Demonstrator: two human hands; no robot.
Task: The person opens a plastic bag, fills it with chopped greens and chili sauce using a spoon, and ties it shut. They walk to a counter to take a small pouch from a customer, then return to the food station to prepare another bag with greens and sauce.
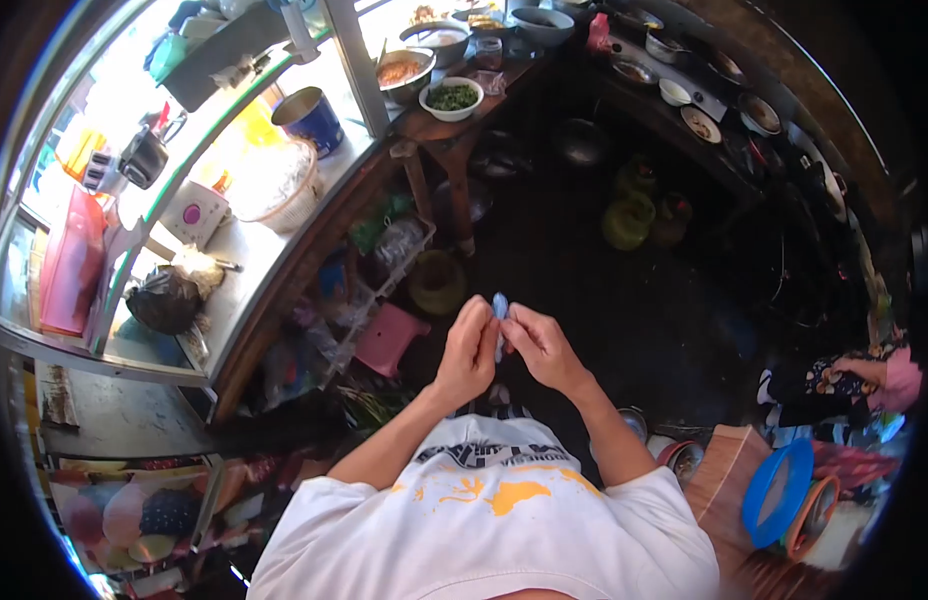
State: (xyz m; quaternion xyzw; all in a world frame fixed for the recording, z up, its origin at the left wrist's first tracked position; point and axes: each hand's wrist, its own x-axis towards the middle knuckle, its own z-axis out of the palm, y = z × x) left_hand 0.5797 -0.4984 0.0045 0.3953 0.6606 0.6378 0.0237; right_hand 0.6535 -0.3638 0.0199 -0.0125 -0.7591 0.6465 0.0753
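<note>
We locate the small light-blue item [500, 303] in mid-air in front of the white shirt [484, 545], upright between both hands. The grip of the left hand [468, 345] pinches it from one side; the grip of the right hand [540, 345] pinches it from the other, with the two sets of fingertips close together. The fingers cover much of the item, so we cannot tell its exact form.

Below and to the left of the hands, we note a pink stool [388, 338]. Ahead, on the wooden table [416, 122], we find a white bowl [451, 115] filled with chopped greens. To the left of that bowl stands a blue can [327, 135], near a woven basket [290, 212]. Ahead and to the right, a green gas cylinder [626, 222] stands on the dark floor [574, 285]
</note>
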